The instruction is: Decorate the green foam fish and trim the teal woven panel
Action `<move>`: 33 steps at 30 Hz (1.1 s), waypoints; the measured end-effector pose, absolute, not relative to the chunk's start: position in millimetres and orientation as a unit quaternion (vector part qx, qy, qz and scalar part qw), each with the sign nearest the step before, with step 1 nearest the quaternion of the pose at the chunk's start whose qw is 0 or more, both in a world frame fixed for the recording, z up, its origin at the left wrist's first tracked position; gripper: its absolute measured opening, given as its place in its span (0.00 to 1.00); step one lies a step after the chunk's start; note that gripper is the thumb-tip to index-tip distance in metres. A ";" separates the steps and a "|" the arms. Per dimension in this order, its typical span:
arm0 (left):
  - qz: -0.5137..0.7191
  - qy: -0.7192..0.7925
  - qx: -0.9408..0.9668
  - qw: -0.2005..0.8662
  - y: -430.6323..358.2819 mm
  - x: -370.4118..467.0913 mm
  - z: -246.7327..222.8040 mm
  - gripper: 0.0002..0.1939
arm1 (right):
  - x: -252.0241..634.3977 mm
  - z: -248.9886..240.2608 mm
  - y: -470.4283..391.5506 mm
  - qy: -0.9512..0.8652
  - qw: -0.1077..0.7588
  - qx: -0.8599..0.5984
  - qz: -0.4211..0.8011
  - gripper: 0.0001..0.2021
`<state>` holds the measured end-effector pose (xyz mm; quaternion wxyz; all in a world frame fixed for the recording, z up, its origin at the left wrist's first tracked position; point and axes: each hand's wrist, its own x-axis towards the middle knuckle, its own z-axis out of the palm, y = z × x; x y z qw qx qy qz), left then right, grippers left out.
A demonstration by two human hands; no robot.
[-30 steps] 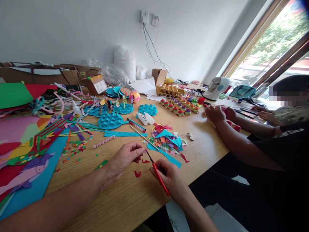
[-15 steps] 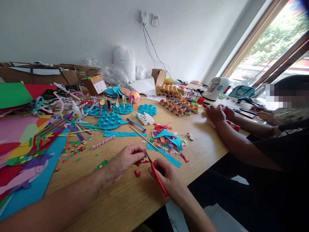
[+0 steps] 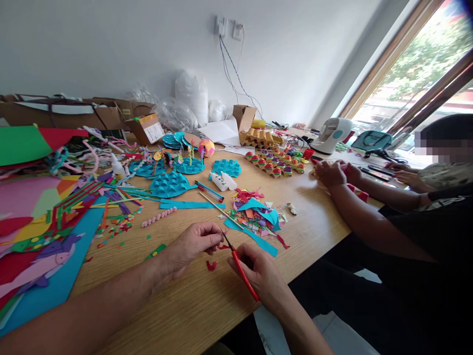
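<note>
The left hand (image 3: 199,242) pinches a small piece, too tiny to make out; the right hand (image 3: 261,270) grips red scissors (image 3: 244,277), tips just beside those fingertips, above the near table (image 3: 177,315). Short snips, turning the piece, would probably cut cleanest. A red scrap (image 3: 211,266) lies nearer; a paper pile (image 3: 264,209), farther right.

A light-brown, wood-grained table (image 3: 121,305) carries a loose heap of multicoloured paper scraps (image 3: 254,212), a thin pale wooden stick (image 3: 218,209) just beside it. Farther back lie two small white plastic bottles (image 3: 223,181) and a brightly painted, many-cupped tray (image 3: 275,163). A twisted pink fuzzy rod (image 3: 158,217) lies left of the stick; nearer the front edge rests a small curved red scrap (image 3: 211,266).
</note>
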<state>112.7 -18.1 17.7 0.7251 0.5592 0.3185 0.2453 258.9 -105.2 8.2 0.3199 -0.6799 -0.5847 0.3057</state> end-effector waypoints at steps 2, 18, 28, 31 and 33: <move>0.248 0.324 0.557 0.724 -18.2 112.1 18.1 0.07 | 259.0 8.2 -105.2 -0.583 0.320 -0.681 0.307 0.13; 0.260 0.335 0.548 0.721 -16.9 110.2 17.5 0.05 | 262.6 6.3 -106.6 -0.598 0.321 -0.668 0.303 0.14; 0.301 0.299 0.509 0.749 -24.4 113.2 13.3 0.05 | 257.7 9.2 -106.9 -0.599 0.341 -0.654 0.311 0.13; 0.312 0.297 0.496 0.753 -27.2 116.2 14.7 0.05 | 256.6 9.1 -106.3 -0.599 0.342 -0.652 0.315 0.13; 0.321 0.295 0.489 0.756 -28.4 117.7 15.3 0.05 | 256.1 8.9 -105.8 -0.597 0.345 -0.652 0.315 0.13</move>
